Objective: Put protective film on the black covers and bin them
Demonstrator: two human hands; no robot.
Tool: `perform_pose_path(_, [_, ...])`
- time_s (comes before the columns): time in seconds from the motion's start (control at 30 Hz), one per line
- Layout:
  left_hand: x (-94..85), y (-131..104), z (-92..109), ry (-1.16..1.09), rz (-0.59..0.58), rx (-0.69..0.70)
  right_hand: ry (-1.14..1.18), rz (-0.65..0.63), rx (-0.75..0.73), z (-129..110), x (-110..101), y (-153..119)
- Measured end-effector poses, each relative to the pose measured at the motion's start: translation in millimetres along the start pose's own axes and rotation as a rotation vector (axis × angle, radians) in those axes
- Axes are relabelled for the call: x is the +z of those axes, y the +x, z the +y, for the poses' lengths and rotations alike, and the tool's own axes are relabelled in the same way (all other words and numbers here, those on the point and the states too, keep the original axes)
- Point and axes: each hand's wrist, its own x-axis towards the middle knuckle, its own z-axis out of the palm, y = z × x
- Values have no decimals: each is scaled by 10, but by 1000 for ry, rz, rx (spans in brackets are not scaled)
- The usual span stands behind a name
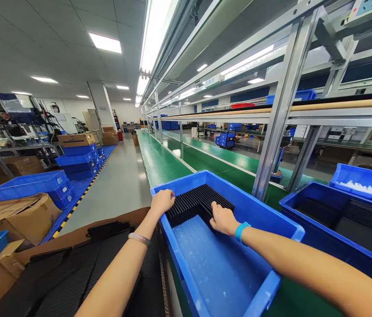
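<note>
A blue bin (225,268) sits in front of me on the green bench, with a row of thin black plates (194,199) standing on edge at its far end. My left hand (162,201) is closed at the bin's left rim, beside the row's left end; its fingertips are curled and what they hold, if anything, is hidden. My right hand (223,219) is inside the bin, its fingers closed on a black plate at the row's right part. The near part of the bin shows its bare, scuffed floor.
At the lower left stands a cardboard box (107,220) of black parts. Another blue bin (364,237) with black plates is at the right. A metal post (280,105) rises behind the bin, beside the green bench (162,158).
</note>
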Motion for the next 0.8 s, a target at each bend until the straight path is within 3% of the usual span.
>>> perform_pose_path(0.13, [2, 5, -3, 6, -6, -3, -113, 76, -132, -3, 55, 7])
perform_pose_path(0.33, [11, 25, -11, 2, -9, 0, -217, 109, -208, 41, 172, 42])
perform_pose_path(0.57, [16, 27, -18, 1, -11, 4, -306, 83, -544, 64, 376, 138])
perform_pose_path(0.8, [24, 39, -20, 1, -14, 0, -369, 117, -508, 43, 613, 185])
